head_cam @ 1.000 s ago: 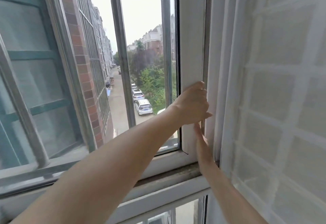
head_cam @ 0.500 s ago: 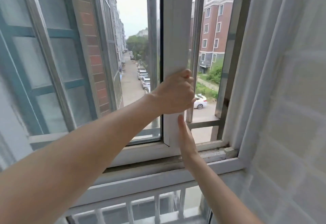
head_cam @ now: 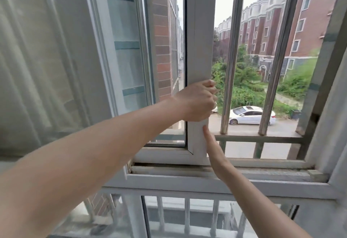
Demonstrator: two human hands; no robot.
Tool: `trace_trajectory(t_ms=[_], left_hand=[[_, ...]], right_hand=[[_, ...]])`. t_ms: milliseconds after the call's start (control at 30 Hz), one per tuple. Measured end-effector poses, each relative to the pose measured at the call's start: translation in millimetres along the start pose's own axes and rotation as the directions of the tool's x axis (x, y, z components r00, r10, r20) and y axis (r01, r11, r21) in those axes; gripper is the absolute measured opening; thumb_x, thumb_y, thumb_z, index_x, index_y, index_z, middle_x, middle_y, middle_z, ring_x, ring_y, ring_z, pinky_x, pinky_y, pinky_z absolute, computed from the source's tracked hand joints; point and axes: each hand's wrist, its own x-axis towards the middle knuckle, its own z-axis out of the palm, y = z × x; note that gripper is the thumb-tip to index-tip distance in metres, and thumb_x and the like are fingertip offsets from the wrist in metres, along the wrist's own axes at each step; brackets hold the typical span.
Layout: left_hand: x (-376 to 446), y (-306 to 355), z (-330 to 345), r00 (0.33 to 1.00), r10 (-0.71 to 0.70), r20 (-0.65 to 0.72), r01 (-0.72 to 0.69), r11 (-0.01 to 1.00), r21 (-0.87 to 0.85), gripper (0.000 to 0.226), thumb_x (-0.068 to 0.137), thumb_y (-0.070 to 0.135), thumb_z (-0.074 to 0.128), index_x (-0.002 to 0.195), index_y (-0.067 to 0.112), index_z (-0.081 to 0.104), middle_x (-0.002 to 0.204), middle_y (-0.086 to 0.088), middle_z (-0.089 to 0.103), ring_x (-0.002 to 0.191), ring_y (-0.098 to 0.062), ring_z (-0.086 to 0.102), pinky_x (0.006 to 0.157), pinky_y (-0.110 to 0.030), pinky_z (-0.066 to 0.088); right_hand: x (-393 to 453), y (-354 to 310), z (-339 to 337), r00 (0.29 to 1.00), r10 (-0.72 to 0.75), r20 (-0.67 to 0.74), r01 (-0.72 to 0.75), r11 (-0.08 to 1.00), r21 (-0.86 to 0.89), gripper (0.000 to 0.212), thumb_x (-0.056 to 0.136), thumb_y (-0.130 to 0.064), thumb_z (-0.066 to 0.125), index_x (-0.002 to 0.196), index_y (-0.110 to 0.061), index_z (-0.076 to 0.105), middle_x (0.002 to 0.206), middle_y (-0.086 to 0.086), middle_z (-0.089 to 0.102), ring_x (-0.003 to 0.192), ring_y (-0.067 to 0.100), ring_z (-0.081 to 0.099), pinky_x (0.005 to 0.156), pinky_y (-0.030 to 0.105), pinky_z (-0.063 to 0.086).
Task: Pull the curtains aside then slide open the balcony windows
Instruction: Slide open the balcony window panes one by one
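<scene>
The window sash [head_cam: 200, 50] is set upright on the bottom track [head_cam: 244, 171], with a curtain [head_cam: 37, 59] to its left and metal bars [head_cam: 231, 59] behind the opening to its right. The sash edge is gripped by the left hand [head_cam: 196, 103]; directly below, the right hand [head_cam: 214, 149] is laid flat against it.

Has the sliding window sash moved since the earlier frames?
Yes. The sliding window sash has slid left, away from the right curtain; the open gap showing the security bars has widened.
</scene>
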Motion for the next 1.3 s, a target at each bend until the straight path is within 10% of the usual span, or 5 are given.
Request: trace_trajectory(t_ms=[533, 733, 933, 1300], left_hand=[[-61, -30, 19, 0.999, -0.011, -0.030, 0.012, 0.999, 0.030, 0.034, 0.082, 0.024, 0.055, 0.051, 0.017, 0.067, 0.054, 0.004, 0.062, 0.063, -0.021, 0.058, 0.092, -0.030, 0.031], [-119, -43, 16, 0.993, -0.025, 0.118, 0.009, 0.991, 0.133, 0.031, 0.085, 0.024, 0.050, 0.064, 0.020, 0.072, 0.066, 0.008, 0.068, 0.074, -0.018, 0.063, 0.101, -0.035, 0.038], [-153, -53, -3, 0.862, -0.055, 0.504, -0.092, 0.961, 0.262, 0.045, 0.097, 0.030, 0.028, 0.093, 0.017, 0.071, 0.095, 0.002, 0.070, 0.094, -0.021, 0.061, 0.102, -0.039, 0.037], [-144, -40, -26, 0.783, -0.288, 0.552, 0.150, 0.948, 0.282, 0.035, 0.096, 0.033, 0.038, 0.089, 0.014, 0.068, 0.099, -0.005, 0.072, 0.095, -0.022, 0.062, 0.092, -0.036, 0.043]], right_hand=[[18, 10, 66, 0.999, -0.024, 0.036, 0.027, 0.998, -0.060, 0.057, 0.092, -0.065, 0.019, 0.119, -0.019, 0.037, 0.117, 0.010, 0.053, 0.105, 0.022, 0.048, 0.095, 0.039, 0.036], [21, 3, 121, 0.989, -0.050, 0.139, 0.043, 0.998, 0.055, 0.047, 0.097, -0.056, 0.022, 0.133, -0.026, 0.027, 0.126, -0.012, 0.035, 0.114, 0.010, 0.032, 0.094, 0.031, 0.022], [30, 6, 172, 0.984, -0.035, 0.174, 0.033, 0.999, 0.019, 0.055, 0.097, -0.055, 0.023, 0.142, -0.023, 0.022, 0.147, 0.004, 0.032, 0.132, 0.022, 0.031, 0.103, 0.037, 0.025], [-12, 20, 181, 0.959, -0.116, 0.259, 0.132, 0.990, -0.043, 0.060, 0.102, -0.045, 0.017, 0.153, -0.018, 0.000, 0.160, -0.007, 0.004, 0.148, 0.010, 0.002, 0.120, 0.031, 0.004]])
